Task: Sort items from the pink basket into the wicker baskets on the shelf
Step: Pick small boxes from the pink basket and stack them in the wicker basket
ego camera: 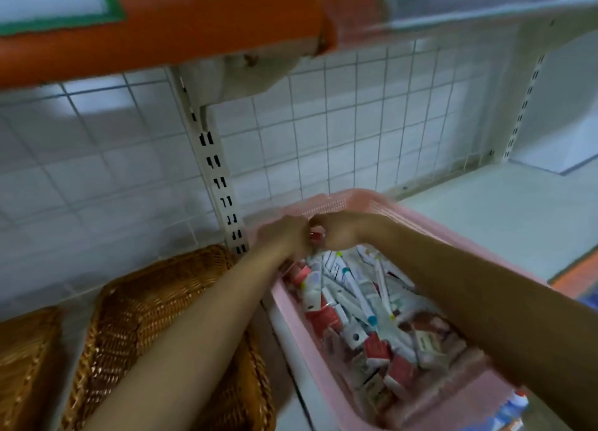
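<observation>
The pink basket (336, 202) stands on the shelf at the right, filled with several white tubes and red-and-white packs (352, 304). Both my hands meet over its far end. My left hand (284, 233) and my right hand (339, 230) have curled fingers and together pinch a small red item (316, 235) between them. A wicker basket (136, 307) sits left of the pink one, under my left forearm. A second wicker basket (26, 359) is at the far left edge.
A wire grid back panel (356, 123) and a slotted upright post (220, 184) stand behind the baskets. An orange shelf edge (161, 29) hangs overhead. Bare white shelf surface (485, 210) lies to the right of the pink basket.
</observation>
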A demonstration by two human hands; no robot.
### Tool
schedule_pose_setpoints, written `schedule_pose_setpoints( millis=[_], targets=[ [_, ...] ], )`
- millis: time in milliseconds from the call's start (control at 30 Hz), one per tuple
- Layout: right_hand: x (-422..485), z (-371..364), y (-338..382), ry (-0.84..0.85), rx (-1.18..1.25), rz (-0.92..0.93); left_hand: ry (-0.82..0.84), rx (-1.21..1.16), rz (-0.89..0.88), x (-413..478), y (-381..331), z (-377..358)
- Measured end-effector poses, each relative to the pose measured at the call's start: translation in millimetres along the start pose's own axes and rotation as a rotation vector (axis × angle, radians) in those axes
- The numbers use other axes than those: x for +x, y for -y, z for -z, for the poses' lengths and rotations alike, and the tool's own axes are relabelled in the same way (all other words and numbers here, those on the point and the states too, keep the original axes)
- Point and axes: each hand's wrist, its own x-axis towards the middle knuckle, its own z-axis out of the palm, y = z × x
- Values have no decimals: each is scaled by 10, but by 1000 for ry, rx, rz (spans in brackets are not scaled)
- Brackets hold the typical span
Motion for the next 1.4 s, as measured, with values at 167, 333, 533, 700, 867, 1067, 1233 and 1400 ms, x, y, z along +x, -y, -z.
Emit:
schedule_pose_setpoints(
  millis=[167, 333, 533, 700, 867, 1067, 1233, 1400],
  targets=[
    [146, -58, -68, -27, 50, 47, -57, -25, 90, 9, -95, -34],
    [214, -69, -164, -13, -9, 73, -83, -30, 112, -17, -173, -36],
    [132, 11, -262, -47, 11, 118, -52, -14, 96, -5, -195, -5],
    [-4, 136, -327, -37, 49, 83, -59, -21, 95, -15, -221, -2],
    [-229, 268, -386, -136, 49, 51, -209, -132, 121, -101, -245, 31],
    [-427, 328, -337, -180, 146, 88, -288, -209, 143, -357, -349, 88],
    [-689, 364, -176, -292, 213, 171, -453, -368, 168, -676, -327, 68],
    [-1048, 342, 82, -355, 253, 260, -496, -751, 254, -1014, -241, 46]
  ],
)
